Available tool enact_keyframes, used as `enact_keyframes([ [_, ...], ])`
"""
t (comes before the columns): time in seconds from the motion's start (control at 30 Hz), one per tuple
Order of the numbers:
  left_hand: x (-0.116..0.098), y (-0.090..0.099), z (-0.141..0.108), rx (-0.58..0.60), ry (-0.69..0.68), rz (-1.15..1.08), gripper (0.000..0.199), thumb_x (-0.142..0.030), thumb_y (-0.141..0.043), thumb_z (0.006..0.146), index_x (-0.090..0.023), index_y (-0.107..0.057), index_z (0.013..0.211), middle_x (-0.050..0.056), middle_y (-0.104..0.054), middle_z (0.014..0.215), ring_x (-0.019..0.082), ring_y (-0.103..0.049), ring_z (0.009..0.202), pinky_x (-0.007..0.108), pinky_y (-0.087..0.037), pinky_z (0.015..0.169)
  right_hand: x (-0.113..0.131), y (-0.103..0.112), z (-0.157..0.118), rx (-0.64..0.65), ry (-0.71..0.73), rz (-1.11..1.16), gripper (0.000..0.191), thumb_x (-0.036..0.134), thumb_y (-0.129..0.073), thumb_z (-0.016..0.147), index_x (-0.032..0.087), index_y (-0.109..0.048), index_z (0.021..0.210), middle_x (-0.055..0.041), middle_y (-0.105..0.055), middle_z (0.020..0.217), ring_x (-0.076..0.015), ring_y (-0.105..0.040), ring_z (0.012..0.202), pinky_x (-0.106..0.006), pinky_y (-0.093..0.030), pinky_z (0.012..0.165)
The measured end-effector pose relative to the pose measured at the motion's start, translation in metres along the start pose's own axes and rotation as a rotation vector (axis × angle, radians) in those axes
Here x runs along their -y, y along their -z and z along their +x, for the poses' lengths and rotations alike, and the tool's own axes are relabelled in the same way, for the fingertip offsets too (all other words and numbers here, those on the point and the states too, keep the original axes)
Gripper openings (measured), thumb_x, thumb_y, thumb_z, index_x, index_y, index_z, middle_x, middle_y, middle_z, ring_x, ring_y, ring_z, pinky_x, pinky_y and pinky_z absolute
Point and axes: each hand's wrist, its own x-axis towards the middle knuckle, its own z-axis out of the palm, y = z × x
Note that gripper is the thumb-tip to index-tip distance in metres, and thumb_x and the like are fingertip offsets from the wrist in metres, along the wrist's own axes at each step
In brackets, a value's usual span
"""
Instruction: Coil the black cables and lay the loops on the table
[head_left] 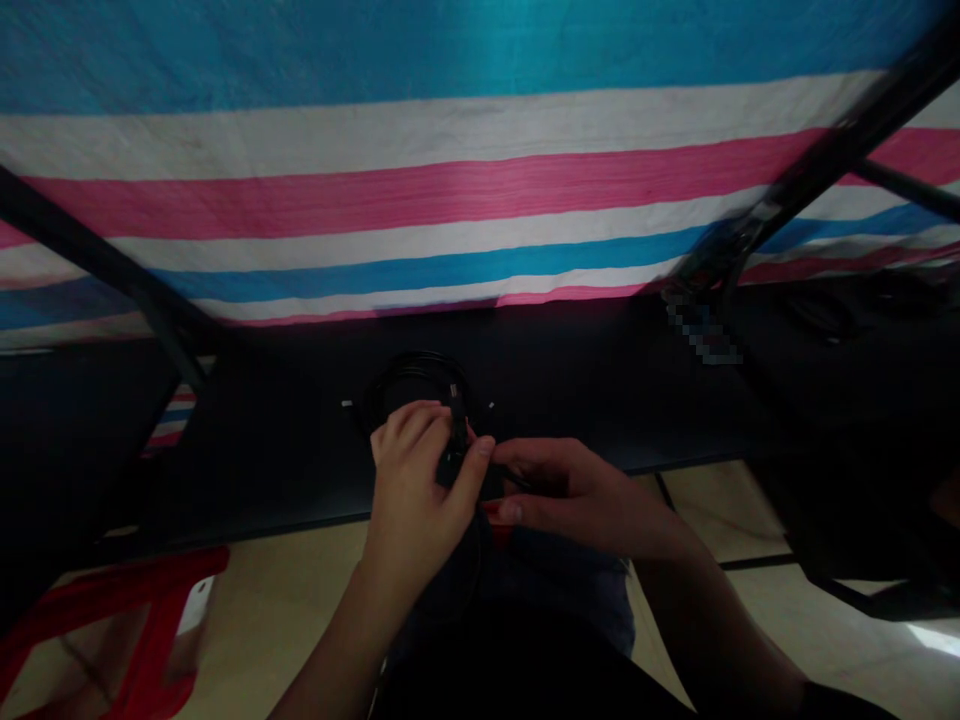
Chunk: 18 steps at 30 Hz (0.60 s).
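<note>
Dim workplace; a striped plastic sheet in blue, white and pink (480, 190) fills the upper half of the frame. Below it, across the middle, a long matte-black bench (592, 380), a slanting black metal bar (71, 245) at the left and another (806, 200) at the upper right.

Coil of thin, glossy black cable (409, 368) lies on the bench at centre frame, partly under the left hand (412, 475). Left grip: fingers bent over the near side of the coil, thumb set against them, pinching the cable; a black plug with a metal tip (454, 405) stands up between thumb and fingers. Small pale connector end (346, 403) pokes out just left of the coil.

Right hand (577, 490) just right of centre, fingertips beside the left thumb. Right grip: half-curled, thumb apart from the forefinger; a dark strand runs into it, but too dark to tell whether the fingers close on it.

Farther right on the bench, more black cable (814, 312), dim. Red plastic stool (142, 640) at lower left, a white object (196, 604) against its edge. Pale tiled floor (281, 610) below.
</note>
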Motion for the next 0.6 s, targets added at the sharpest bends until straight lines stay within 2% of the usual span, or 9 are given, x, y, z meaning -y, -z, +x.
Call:
enact_keyframes([
  [0.07,0.007,0.001,0.003,0.095,0.009,-0.032,0.028,-0.038,-0.057,0.096,-0.020,-0.064,0.076,0.002,-0.068,0.075,0.021,-0.064,0.079,0.035,-0.045,0.074,0.000,0.001,0.001,-0.058,0.042,-0.011,0.025,0.037,-0.071,0.092,0.018,-0.074,0.107,-0.0016,-0.068,0.090,-0.0140,-0.058,0.081,-0.027,-0.047,0.074],
  [0.17,0.014,0.001,0.009,0.190,0.064,-0.107,0.038,-0.043,-0.057,0.097,-0.019,-0.061,0.068,-0.001,-0.059,0.059,0.015,-0.057,0.057,0.028,-0.037,0.056,-0.002,0.002,0.003,-0.110,0.078,-0.025,0.025,0.033,-0.067,0.094,0.021,-0.075,0.115,-0.0030,-0.073,0.097,-0.0157,-0.062,0.089,-0.028,-0.049,0.081],
  [0.3,0.017,0.002,0.016,0.228,0.103,-0.183,0.041,-0.044,-0.059,0.095,-0.019,-0.057,0.063,-0.003,-0.054,0.054,0.012,-0.052,0.051,0.025,-0.033,0.051,-0.001,0.004,0.006,-0.157,0.045,-0.095,0.028,0.034,-0.065,0.095,0.021,-0.076,0.117,-0.0030,-0.074,0.094,-0.0150,-0.063,0.082,-0.028,-0.049,0.075],
  [0.4,0.023,0.002,0.018,0.225,0.131,-0.224,0.040,-0.043,-0.060,0.094,-0.018,-0.057,0.063,-0.003,-0.052,0.055,0.012,-0.051,0.053,0.025,-0.034,0.052,0.002,0.004,0.007,-0.213,0.055,-0.108,0.026,0.034,-0.064,0.094,0.018,-0.077,0.110,-0.0029,-0.072,0.085,-0.0153,-0.062,0.079,-0.028,-0.048,0.071],
  [0.47,0.027,0.000,0.019,0.218,0.187,-0.303,0.033,-0.043,-0.060,0.094,-0.018,-0.062,0.073,-0.002,-0.058,0.063,0.013,-0.054,0.058,0.025,-0.037,0.055,0.005,0.004,0.009,-0.273,0.076,-0.107,0.025,0.034,-0.065,0.093,0.017,-0.078,0.104,-0.0009,-0.065,0.071,-0.0149,-0.059,0.073,-0.026,-0.046,0.065],
  [0.53,0.032,-0.004,0.019,0.211,0.279,-0.447,0.023,-0.042,-0.061,0.094,-0.019,-0.065,0.096,-0.002,-0.061,0.067,0.013,-0.057,0.060,0.024,-0.041,0.055,0.006,0.005,0.011,-0.339,0.090,-0.101,0.024,0.034,-0.065,0.091,0.016,-0.078,0.101,0.0023,-0.054,0.060,-0.0138,-0.055,0.066,-0.024,-0.042,0.058],
  [0.6,0.035,-0.009,0.019,0.186,0.379,-0.619,0.031,-0.041,-0.064,0.093,-0.021,-0.058,0.116,-0.004,-0.061,0.065,0.013,-0.057,0.056,0.023,-0.043,0.053,0.005,0.006,0.014,-0.387,0.095,-0.083,0.023,0.034,-0.066,0.091,0.016,-0.078,0.099,0.0044,-0.048,0.055,-0.0122,-0.049,0.059,-0.023,-0.037,0.053],
])
